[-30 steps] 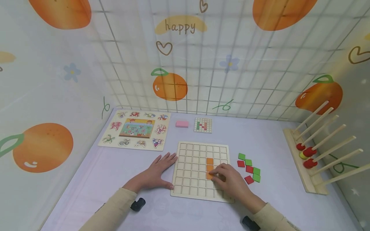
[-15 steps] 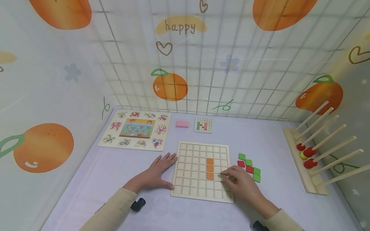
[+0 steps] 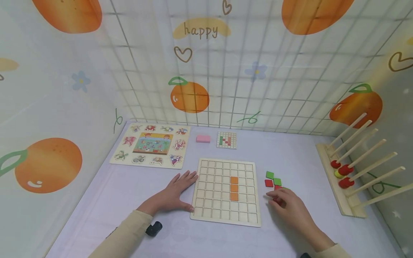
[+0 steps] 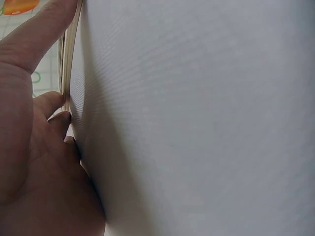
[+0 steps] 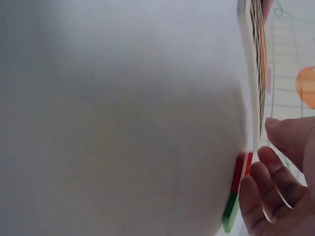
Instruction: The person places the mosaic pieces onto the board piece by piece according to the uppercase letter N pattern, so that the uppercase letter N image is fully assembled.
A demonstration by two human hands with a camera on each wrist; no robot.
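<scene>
My left hand (image 3: 174,195) lies with spread fingers against the left edge of a wooden grid board (image 3: 211,204). Three orange square tiles (image 3: 234,188) sit in one column of the board. To the right of the board, my right hand (image 3: 292,209) hovers at a small group of loose tiles. Its thumb and loosely bent fingers (image 5: 269,156) stand apart in the right wrist view, with nothing seen held. A red tile (image 3: 269,183) and a green tile (image 3: 277,181) lie beyond it. The fingers partly cover other red and green tiles.
A small pattern card (image 3: 227,139) and a pink block (image 3: 203,138) lie behind the board. An animal puzzle board (image 3: 129,159) is at the back left. On the right stands a wooden peg rack (image 3: 338,191) with a few red beads.
My right hand has left the lowest orange tile and moved right, off the board, to the loose tiles. The left hand has stayed at the board's edge.
</scene>
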